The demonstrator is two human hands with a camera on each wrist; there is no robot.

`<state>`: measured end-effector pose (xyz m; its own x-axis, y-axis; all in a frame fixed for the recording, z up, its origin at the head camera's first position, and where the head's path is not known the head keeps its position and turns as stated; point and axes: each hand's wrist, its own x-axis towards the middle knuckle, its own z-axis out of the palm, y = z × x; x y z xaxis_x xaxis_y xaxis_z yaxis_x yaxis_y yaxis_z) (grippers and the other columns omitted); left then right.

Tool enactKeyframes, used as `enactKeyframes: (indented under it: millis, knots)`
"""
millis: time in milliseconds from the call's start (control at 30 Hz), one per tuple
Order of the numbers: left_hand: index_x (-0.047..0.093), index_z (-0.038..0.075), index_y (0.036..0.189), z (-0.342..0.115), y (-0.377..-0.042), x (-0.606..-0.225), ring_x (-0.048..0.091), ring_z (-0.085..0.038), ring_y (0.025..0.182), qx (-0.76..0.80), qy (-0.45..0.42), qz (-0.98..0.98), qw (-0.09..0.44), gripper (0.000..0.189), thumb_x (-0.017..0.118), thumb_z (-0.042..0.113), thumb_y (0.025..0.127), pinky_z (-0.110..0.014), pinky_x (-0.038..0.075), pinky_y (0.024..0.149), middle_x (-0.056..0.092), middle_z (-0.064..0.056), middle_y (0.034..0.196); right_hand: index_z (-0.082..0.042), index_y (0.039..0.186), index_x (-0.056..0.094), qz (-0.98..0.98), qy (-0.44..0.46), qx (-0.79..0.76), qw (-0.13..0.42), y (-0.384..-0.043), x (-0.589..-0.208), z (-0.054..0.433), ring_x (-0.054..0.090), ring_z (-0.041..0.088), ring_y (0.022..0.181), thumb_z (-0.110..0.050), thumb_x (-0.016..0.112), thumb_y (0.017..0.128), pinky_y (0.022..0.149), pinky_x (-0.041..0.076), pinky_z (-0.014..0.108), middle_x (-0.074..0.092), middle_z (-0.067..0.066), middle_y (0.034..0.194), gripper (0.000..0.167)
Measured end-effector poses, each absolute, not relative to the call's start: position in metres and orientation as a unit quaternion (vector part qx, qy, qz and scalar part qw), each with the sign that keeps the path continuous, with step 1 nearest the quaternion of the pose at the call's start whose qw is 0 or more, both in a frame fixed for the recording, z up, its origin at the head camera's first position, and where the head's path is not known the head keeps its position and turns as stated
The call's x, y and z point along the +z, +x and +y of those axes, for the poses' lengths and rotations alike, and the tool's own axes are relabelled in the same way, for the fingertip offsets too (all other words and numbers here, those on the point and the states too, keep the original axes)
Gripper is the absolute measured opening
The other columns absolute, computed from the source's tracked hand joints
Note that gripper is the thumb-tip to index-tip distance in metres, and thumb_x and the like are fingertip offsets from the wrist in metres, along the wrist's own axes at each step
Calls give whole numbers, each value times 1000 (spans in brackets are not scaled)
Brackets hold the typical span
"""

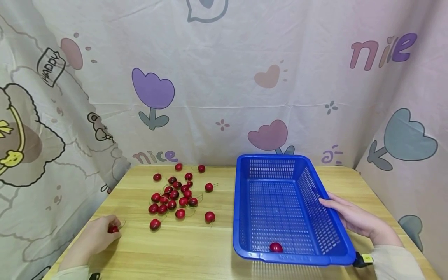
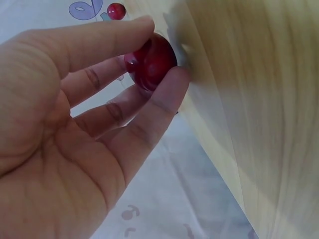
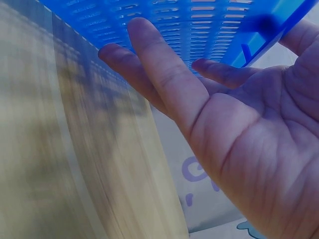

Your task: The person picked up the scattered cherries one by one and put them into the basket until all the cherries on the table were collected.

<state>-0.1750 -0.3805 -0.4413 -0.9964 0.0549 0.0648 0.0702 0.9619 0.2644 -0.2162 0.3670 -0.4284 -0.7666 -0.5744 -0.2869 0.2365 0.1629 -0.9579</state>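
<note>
At the table's left edge, my left hand [image 1: 99, 235] pinches a dark red cherry [image 2: 154, 62] between thumb and fingertips. Its thin stem pokes out to the right in the head view. On the right, my right hand [image 1: 353, 216] grips the side of a blue plastic basket [image 1: 237, 210], with the thumb over the rim. The other fingers [image 3: 167, 74] extend along the outside of its slotted wall. A single cherry [image 1: 275, 247] lies inside the basket at the near end. Loose cherries [image 1: 174, 194], several with stems, are spread over the table's left half.
The light wooden table [image 1: 196, 249] ends at a printed cloth backdrop [image 1: 210, 89] behind and at both sides. Some cherries lie apart from the cluster, such as the one [image 1: 210, 217] near the basket and another [image 1: 155, 224] toward the front.
</note>
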Motion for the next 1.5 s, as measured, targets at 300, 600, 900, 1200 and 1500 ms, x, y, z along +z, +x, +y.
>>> enactKeyframes:
  millis: [300,600,900,1200,1500]
  knots:
    - [68,9,91,-380,-177,-439,53,-15,73,-144,-33,-989,26,20,86,9,83,-34,44,66,64,3,79,-4,166,-21,703,-113,-627,315,-216,-428,366,74,28,117,-36,28,119,96,65,48,69,6,135,75]
    - [70,11,95,-376,-182,-427,63,-16,80,-146,-36,-988,25,16,84,12,87,-41,51,71,71,2,86,-3,165,-23,687,-128,-639,322,-217,-429,366,74,29,118,-34,26,119,97,64,49,70,8,135,74]
    - [73,11,97,-361,-187,-411,68,-17,81,-151,-62,-985,56,16,85,10,86,-44,55,74,74,4,86,-1,165,-23,691,-131,-635,320,-216,-429,366,74,28,118,-34,26,119,97,64,48,70,7,135,75]
    - [73,15,97,-333,-191,-390,70,-17,84,-161,-98,-979,81,17,86,12,87,-43,56,76,74,6,88,-1,164,-24,684,-136,-639,325,-216,-427,366,74,30,117,-33,26,119,97,64,51,70,9,134,75]
    - [75,14,101,-297,-198,-367,73,-20,89,-168,-130,-974,81,17,86,12,89,-44,59,77,79,-1,98,-2,166,-22,698,-127,-630,317,-216,-426,364,74,30,118,-35,27,119,97,64,52,68,9,136,75]
